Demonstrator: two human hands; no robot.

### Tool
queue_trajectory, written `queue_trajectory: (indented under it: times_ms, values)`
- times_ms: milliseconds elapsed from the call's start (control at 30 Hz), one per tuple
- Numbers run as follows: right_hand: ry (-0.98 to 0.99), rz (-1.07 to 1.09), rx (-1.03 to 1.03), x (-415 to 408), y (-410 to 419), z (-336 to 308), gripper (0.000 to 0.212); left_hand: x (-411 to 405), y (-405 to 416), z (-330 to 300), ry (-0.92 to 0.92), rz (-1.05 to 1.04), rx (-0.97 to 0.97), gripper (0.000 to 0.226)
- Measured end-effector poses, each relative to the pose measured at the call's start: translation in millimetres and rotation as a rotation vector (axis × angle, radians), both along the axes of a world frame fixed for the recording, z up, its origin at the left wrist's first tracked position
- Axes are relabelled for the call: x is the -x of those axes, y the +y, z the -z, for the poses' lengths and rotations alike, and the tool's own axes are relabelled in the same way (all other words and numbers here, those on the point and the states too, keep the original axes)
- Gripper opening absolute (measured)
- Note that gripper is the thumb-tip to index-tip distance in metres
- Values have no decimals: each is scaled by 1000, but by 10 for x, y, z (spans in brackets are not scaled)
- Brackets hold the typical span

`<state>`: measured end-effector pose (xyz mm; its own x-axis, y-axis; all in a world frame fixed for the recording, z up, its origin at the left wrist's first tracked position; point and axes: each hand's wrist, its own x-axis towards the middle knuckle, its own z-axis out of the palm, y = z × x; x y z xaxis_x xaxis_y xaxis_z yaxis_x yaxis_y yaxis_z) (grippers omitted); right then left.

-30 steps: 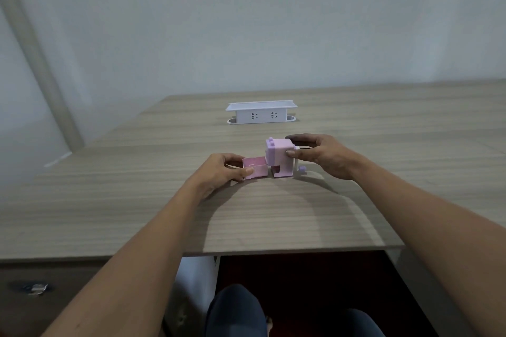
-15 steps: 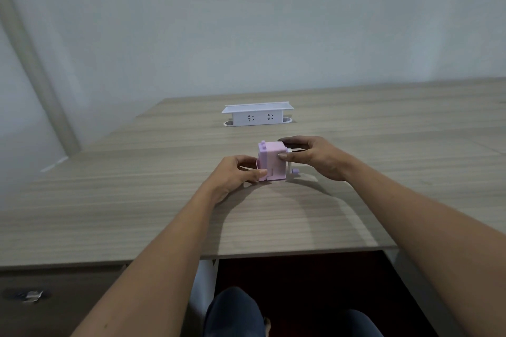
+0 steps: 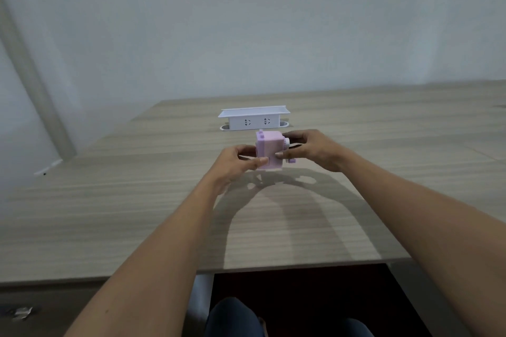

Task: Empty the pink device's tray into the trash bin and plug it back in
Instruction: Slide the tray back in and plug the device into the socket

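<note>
The pink device [image 3: 269, 149], a small box-shaped sharpener with a purple crank knob [image 3: 292, 161] on its right side, is held just above the wooden table [image 3: 137, 200], its shadow below it. My left hand [image 3: 237, 163] grips its left and front face, thumb on the lower front. From the right, my right hand [image 3: 312, 149] holds it, fingers around the top and side. The tray sits pushed inside the body and does not stick out. No trash bin is in view.
A white pop-up socket box [image 3: 254, 117] stands on the table just behind the device. The table's near edge [image 3: 273, 268] runs above my knees [image 3: 235, 317]. A grey wall rises behind the table.
The tray, pulled out to the left a second ago, has been pushed into the device by my left hand. Both hands have since lifted the device slightly off the table.
</note>
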<state>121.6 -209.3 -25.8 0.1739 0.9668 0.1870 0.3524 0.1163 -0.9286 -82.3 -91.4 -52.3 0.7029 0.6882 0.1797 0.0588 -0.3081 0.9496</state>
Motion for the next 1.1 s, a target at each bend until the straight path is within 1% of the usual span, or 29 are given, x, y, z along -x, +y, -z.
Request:
queue_trajectory:
  times_ms: [167, 333, 533, 700, 867, 1033, 1100]
  values:
    - [26, 56, -66, -162, 241, -183, 46, -210, 293, -235, -24, -6, -51, 40]
    - [23, 86, -100, -406, 574, -269, 43, -491, 678, -373, 5, 9, -90, 39]
    - [51, 98, -119, -757, 1013, -278, 45, -855, 1093, -436, 22, 2, -107, 39]
    - [88, 109, -114, -1111, 1435, -113, 45, -1216, 1481, -354, 62, 6, -91, 40]
    - [139, 164, -91, -1375, 1731, 132, 50, -1524, 1766, -166, 107, 17, -69, 35]
    - [192, 223, -74, -1607, 2015, 369, 59, -1791, 1998, 78, 115, -10, 24, 34]
    - [206, 229, -59, -1674, 2099, 406, 60, -1866, 2094, 159, 117, -7, 42, 37]
